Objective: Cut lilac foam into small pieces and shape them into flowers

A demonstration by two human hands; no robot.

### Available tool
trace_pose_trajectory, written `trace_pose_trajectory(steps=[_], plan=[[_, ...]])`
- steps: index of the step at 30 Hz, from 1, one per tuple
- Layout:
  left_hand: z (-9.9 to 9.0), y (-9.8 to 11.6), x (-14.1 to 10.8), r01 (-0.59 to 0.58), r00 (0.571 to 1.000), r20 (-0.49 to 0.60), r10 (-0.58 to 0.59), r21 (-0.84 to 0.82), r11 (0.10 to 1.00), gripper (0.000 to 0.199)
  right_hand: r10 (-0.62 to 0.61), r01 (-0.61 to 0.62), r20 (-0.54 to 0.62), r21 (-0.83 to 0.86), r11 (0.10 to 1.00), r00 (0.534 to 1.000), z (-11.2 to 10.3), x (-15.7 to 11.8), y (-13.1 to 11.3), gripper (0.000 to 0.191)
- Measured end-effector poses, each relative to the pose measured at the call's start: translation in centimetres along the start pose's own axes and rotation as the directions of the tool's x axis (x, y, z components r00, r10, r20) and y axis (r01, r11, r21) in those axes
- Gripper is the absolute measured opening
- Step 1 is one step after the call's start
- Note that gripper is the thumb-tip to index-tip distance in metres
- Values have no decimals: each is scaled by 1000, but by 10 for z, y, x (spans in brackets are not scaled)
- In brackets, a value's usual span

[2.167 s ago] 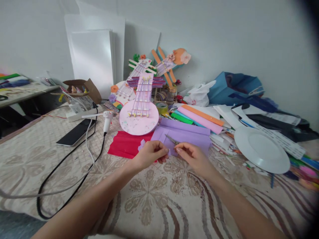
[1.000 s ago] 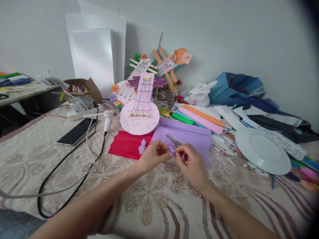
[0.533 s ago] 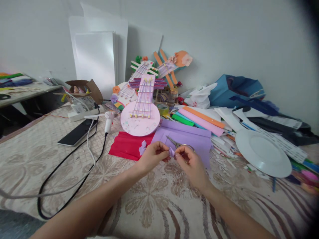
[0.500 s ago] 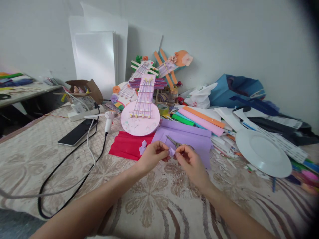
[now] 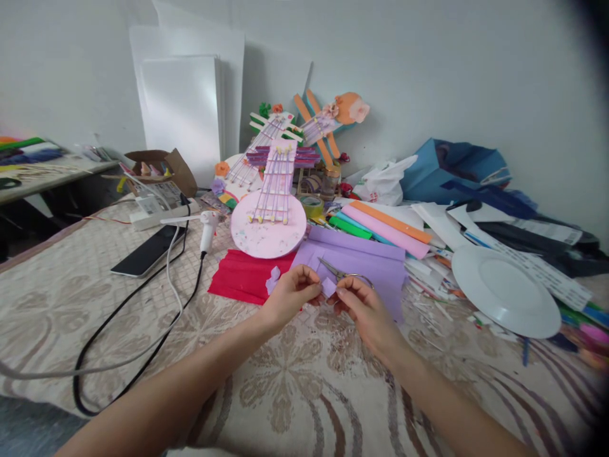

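A small purple paper piece (image 5: 328, 287) is pinched between my left hand (image 5: 297, 293) and my right hand (image 5: 360, 308), whose fingers are closed on its two sides. Behind them, scissors (image 5: 333, 269) lie on a purple crepe sheet (image 5: 380, 270). A red crepe sheet (image 5: 235, 276) is spread to the left, with a small purple paper flower (image 5: 273, 280) near its right edge. Just beyond stands a pink round-bodied paper instrument (image 5: 269, 235) with strings.
A white glue gun (image 5: 207, 233), its cord and a black phone (image 5: 145, 252) lie at left. At right are a white plate (image 5: 505, 292), rolled coloured paper (image 5: 387, 230), scraps and a blue bag (image 5: 428, 171). More decorated instruments lean at the wall.
The small purple piece now shows a flatter, wider face between my fingers. My hands have shifted only slightly, and the view has moved a little.
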State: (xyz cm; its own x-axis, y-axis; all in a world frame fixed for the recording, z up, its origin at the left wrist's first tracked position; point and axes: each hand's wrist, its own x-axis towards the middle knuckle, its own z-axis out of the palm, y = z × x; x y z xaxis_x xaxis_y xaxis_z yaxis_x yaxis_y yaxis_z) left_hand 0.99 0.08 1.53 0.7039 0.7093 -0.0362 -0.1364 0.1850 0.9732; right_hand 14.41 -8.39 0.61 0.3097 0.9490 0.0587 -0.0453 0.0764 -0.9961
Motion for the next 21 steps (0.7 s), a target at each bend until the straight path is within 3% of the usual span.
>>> trace_pose_trajectory(steps=[6,10,17,21], plan=[[-2,3,0,-94,994,59,88,123,988,7,-241,237,29,-312,920,970,-5,-4,-5,20],[-1,4,0,-103,993,67,94,152,983,8,-271,282,89,-445,850,958,-8,-4,-9,17],[0,4,0,-1,999,39,1,2,1000,19,-284,299,100,-427,854,954,-8,-5,-10,17],[0,2,0,45,996,78,-44,-7,999,26,-292,310,111,-442,841,950,-7,-6,-10,15]])
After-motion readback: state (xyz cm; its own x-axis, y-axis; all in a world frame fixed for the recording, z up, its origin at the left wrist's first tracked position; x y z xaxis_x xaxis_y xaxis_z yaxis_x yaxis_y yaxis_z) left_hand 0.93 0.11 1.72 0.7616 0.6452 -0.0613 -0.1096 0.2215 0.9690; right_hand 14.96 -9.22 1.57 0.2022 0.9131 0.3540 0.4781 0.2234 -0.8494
